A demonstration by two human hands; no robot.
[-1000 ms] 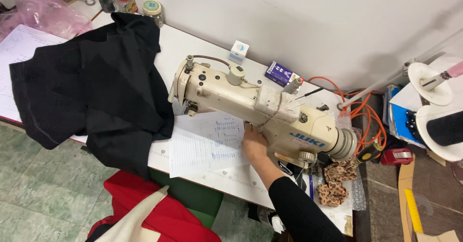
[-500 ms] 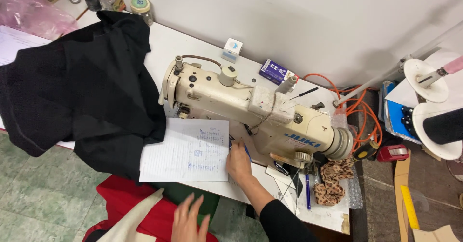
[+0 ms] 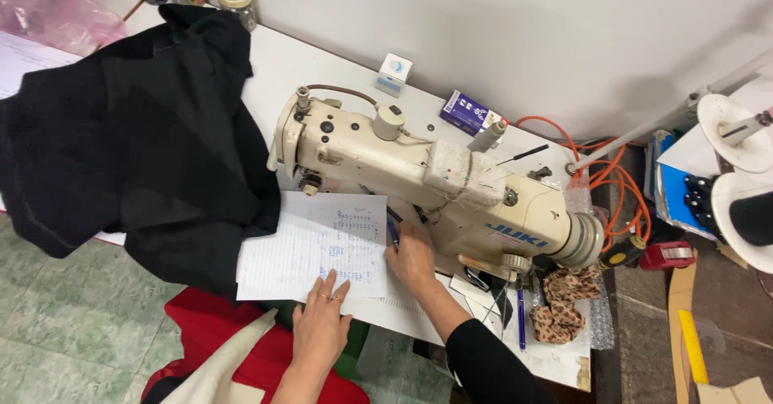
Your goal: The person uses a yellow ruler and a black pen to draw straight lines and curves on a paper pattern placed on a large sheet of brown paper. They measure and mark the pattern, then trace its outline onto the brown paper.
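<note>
Here, a lined sheet of paper with blue writing lies flat on the white surface, just in front of a cream sewing machine. The left hand lies on the paper's near edge, its grip open, with fingers spread flat on the page. The right hand sits at the paper's right edge, its grip closed on a blue pen that points at the page. A big black cloth touches the paper's left side. Red fabric sits below the surface's edge.
</note>
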